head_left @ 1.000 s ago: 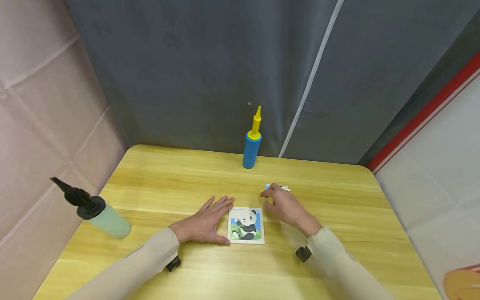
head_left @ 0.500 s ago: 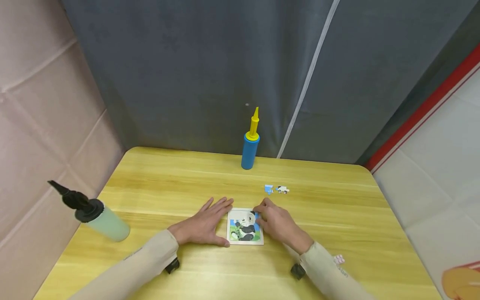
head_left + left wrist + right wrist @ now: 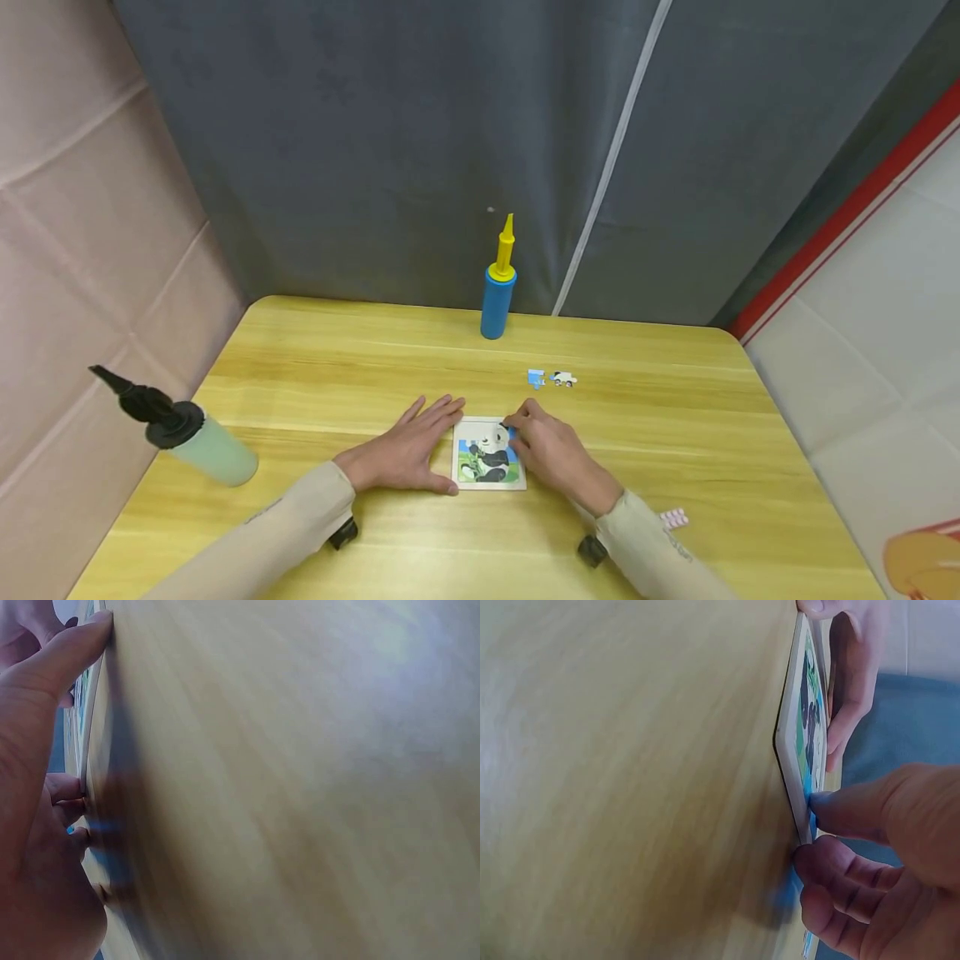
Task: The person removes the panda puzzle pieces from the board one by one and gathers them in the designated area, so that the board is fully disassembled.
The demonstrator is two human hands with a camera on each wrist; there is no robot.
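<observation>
On the puzzle tray [image 3: 459, 478], right hand [image 3: 551, 452] presses a blue piece [image 3: 512, 432].

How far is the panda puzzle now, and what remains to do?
Most of the panda puzzle looks filled. The right hand presses a blue piece into its upper right corner, while the left hand rests flat against the left edge. Two loose pieces lie on the table, not yet placed.

The right hand [image 3: 551, 454] is covering the upper right corner of the panda puzzle [image 3: 487, 454]. Two loose pieces [image 3: 550, 378] above it are showing too small to make out. The bottom edge is cutting off both sleeves.
</observation>
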